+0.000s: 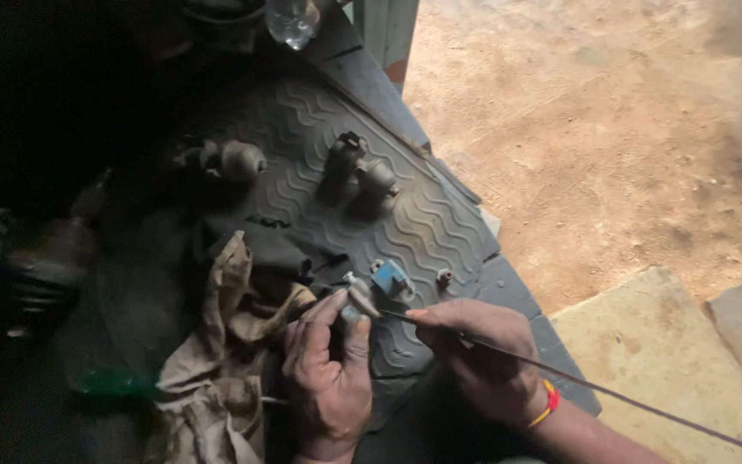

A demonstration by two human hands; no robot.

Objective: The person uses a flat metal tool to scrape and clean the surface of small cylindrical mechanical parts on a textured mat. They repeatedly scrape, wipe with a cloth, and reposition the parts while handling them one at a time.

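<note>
My left hand (330, 369) pinches a small grey metal fitting (359, 296) between thumb and forefinger, just above a dirty rag (216, 378). My right hand (483, 348), with a red and yellow band at the wrist, grips a long thin wire (611, 393) whose tip points into the fitting. Both hands hover over a dark ribbed rubber mat (422, 223).
Two round metal parts (362, 172) and another rounded part (240, 160) lie further up the mat. A small blue piece (390, 278) and a tiny nut (445, 277) sit near my fingers. A clear bottle (292, 19) stands at the top. Bare earth floor and stone slabs (654, 344) lie right.
</note>
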